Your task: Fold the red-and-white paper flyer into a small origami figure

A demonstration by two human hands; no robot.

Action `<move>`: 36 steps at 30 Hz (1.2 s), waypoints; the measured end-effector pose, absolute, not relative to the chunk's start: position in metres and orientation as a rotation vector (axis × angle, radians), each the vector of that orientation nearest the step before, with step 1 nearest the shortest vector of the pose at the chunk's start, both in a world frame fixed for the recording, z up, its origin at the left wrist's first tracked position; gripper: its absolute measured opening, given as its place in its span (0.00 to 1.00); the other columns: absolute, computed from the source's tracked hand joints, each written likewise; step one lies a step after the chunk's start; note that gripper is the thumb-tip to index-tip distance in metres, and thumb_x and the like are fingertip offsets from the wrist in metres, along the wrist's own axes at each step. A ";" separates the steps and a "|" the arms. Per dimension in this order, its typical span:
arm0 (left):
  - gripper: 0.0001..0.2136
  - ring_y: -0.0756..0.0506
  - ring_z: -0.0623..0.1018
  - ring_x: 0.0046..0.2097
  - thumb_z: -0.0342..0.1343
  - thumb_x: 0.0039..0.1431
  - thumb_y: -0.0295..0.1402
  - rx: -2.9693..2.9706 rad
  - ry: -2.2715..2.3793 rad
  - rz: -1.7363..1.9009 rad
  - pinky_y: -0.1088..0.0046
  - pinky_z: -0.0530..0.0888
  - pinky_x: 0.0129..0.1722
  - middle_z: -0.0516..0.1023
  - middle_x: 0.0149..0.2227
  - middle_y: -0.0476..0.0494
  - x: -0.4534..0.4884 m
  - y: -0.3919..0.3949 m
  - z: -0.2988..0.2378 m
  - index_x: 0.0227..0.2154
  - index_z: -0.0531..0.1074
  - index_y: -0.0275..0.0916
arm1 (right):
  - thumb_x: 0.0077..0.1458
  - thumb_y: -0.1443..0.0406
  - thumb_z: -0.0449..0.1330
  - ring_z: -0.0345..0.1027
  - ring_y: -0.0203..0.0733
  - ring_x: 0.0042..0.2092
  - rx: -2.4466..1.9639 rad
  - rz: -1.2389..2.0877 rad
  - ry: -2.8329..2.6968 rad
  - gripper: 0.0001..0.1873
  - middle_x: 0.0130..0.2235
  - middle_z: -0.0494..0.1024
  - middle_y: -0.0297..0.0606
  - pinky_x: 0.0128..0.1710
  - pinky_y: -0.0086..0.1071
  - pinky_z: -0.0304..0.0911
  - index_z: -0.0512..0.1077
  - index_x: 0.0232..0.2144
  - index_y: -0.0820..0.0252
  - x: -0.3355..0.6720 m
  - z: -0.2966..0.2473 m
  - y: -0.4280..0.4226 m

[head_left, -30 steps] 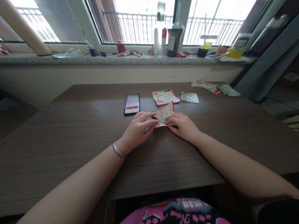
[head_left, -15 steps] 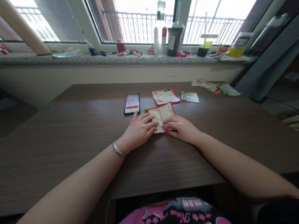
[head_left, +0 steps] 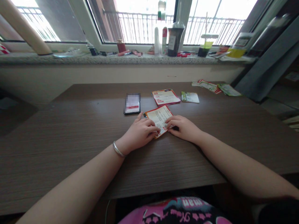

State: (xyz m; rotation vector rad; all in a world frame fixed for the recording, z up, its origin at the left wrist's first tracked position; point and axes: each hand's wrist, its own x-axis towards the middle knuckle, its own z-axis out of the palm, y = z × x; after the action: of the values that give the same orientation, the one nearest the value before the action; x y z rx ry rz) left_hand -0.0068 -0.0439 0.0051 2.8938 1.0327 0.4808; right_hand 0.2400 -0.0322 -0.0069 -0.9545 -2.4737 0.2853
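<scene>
A printed leaflet (head_left: 159, 115) with cream pages and a red-orange border lies at a slant on the table between my hands. My left hand (head_left: 140, 131), with a silver bangle at the wrist, has its fingers bent over the leaflet's lower left side and the thumb at the near corner. At the right edge, my right hand (head_left: 183, 128) pinches the paper, fingers above and thumb below. A similar stack of red-edged leaflets (head_left: 165, 97) rests just beyond. Left of that is a phone (head_left: 132, 104) with a lit, partly blurred screen, close to my left forefinger.
Small green-and-white cards (head_left: 190, 97) lie right of the stack. More colourful packets (head_left: 210, 86) sit at the table's (head_left: 77, 130) far right. Bottles, a dark cup (head_left: 175, 40) and small items line the windowsill (head_left: 130, 60). A grey curtain (head_left: 261, 68) hangs at right.
The leaflet has turned and lies flatter, its near corner now closer to me. My left fingers have drawn in from lying spread across it; my right hand has shifted slightly right.
</scene>
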 end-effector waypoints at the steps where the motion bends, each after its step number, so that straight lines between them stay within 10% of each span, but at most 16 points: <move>1: 0.10 0.45 0.75 0.45 0.49 0.65 0.35 2.903 1.020 0.483 0.46 0.48 0.63 0.76 0.38 0.47 -0.007 -0.044 0.005 0.40 0.77 0.47 | 0.55 0.68 0.60 0.70 0.44 0.46 -0.953 0.284 -2.465 0.03 0.44 0.78 0.39 0.48 0.40 0.65 0.74 0.33 0.57 0.240 -0.007 -0.032; 10: 0.11 0.45 0.75 0.46 0.48 0.65 0.35 2.836 0.841 0.403 0.67 0.71 0.48 0.74 0.45 0.43 -0.003 -0.048 0.006 0.43 0.75 0.42 | 0.54 0.69 0.60 0.70 0.42 0.45 -0.958 0.291 -2.353 0.03 0.41 0.78 0.37 0.48 0.40 0.65 0.74 0.31 0.56 0.241 -0.012 -0.029; 26: 0.18 0.39 0.67 0.56 0.51 0.64 0.35 2.945 0.783 0.290 0.53 0.64 0.58 0.69 0.57 0.44 0.005 -0.061 0.007 0.57 0.66 0.49 | 0.56 0.66 0.61 0.63 0.48 0.57 -1.203 0.264 -2.158 0.05 0.55 0.70 0.46 0.58 0.49 0.58 0.76 0.36 0.57 0.245 -0.019 -0.020; 36: 0.18 0.38 0.65 0.60 0.52 0.63 0.36 2.848 0.734 0.322 0.52 0.61 0.61 0.66 0.58 0.41 0.007 -0.059 0.006 0.56 0.67 0.48 | 0.51 0.62 0.65 0.68 0.47 0.50 -1.234 0.276 -2.102 0.13 0.47 0.77 0.43 0.52 0.47 0.63 0.74 0.41 0.57 0.247 -0.023 -0.009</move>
State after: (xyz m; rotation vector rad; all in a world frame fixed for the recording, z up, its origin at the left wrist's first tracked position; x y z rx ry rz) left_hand 0.0067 -0.0587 0.0056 2.8478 0.7342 0.3222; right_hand 0.2471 -0.0088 -0.0229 -1.2342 -2.1020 0.2763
